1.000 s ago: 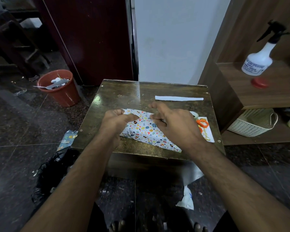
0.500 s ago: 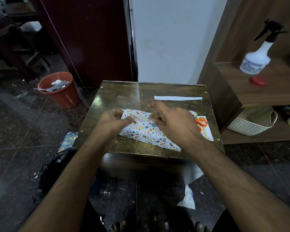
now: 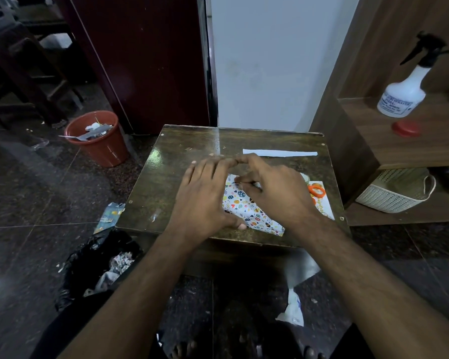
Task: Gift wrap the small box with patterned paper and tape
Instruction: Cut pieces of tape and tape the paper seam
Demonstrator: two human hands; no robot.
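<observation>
Head view: the fingers (image 3: 213, 164) of the left hand (image 3: 205, 200) lie almost straight and spread, reaching toward the far edge of the tabletop (image 3: 182, 161). They grasp nothing; the palm covers the left end of the wrapped box (image 3: 246, 206) and the thumb lies at its near side. The right hand (image 3: 275, 193) is just beside the left, and their fingertips meet over the far side of the box. The right fingers are bent, and the thumb and forefinger come close together as in a pinch, but I cannot tell if something is between them.

The box, already covered with white paper with coloured eggs and hearts, lies a little right of the tabletop middle, turned at an angle, its near corner close to the near edge. Behind the right hand, near the right edge, orange scissors (image 3: 316, 190) rest on a white card (image 3: 327, 208). A white paper strip (image 3: 280, 153) lies along the far edge, toward the far right corner.

On the floor at the left stand an orange bin (image 3: 99, 143) with scraps and, nearer, a black bag (image 3: 88, 265) of waste. A paper scrap (image 3: 109, 216) lies beside the near left corner. On the shelf at the right are a spray bottle (image 3: 405, 92) and a red lid (image 3: 406, 128); under it is a white basket (image 3: 392, 193).
</observation>
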